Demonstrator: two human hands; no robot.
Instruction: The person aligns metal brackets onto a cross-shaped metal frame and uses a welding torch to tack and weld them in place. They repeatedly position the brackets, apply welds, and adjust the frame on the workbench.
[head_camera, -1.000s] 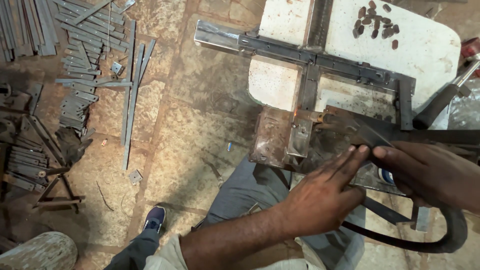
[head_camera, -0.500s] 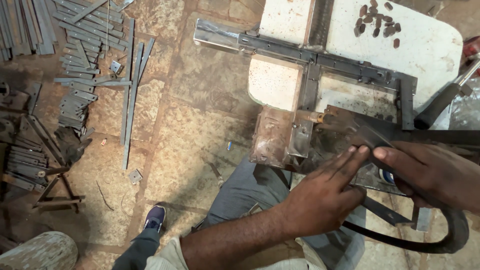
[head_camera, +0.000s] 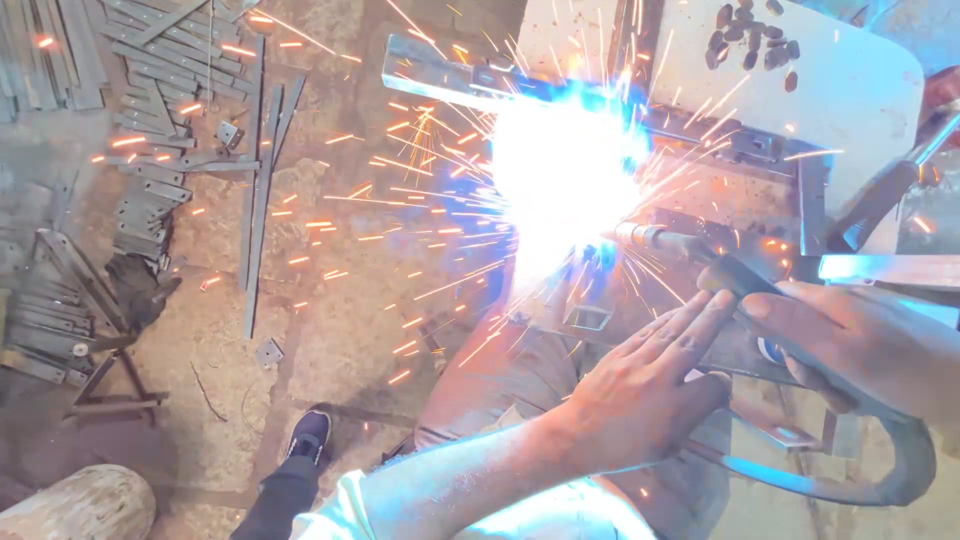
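A blinding white-blue welding arc (head_camera: 565, 175) burns on a steel frame (head_camera: 440, 75) lying across a white slab (head_camera: 850, 90), and orange sparks spray out to the left. My right hand (head_camera: 860, 340) grips the welding electrode holder (head_camera: 700, 255), whose rod tip points into the arc. My left hand (head_camera: 645, 385) lies flat with fingers stretched out on the metal piece (head_camera: 735, 350) just below the holder, beside the right hand. A black cable (head_camera: 880, 480) loops under my right hand.
Cut steel strips and bars (head_camera: 150, 120) lie piled on the floor at left, with long bars (head_camera: 260, 200) beside them. Small dark pieces (head_camera: 755, 40) sit on the slab. My shoe (head_camera: 310, 435) rests on the stone floor; a pale log (head_camera: 80, 505) is bottom left.
The arc has struck: bright glare and flying sparks now cover the frame joint. Both hands stay in about the same place.
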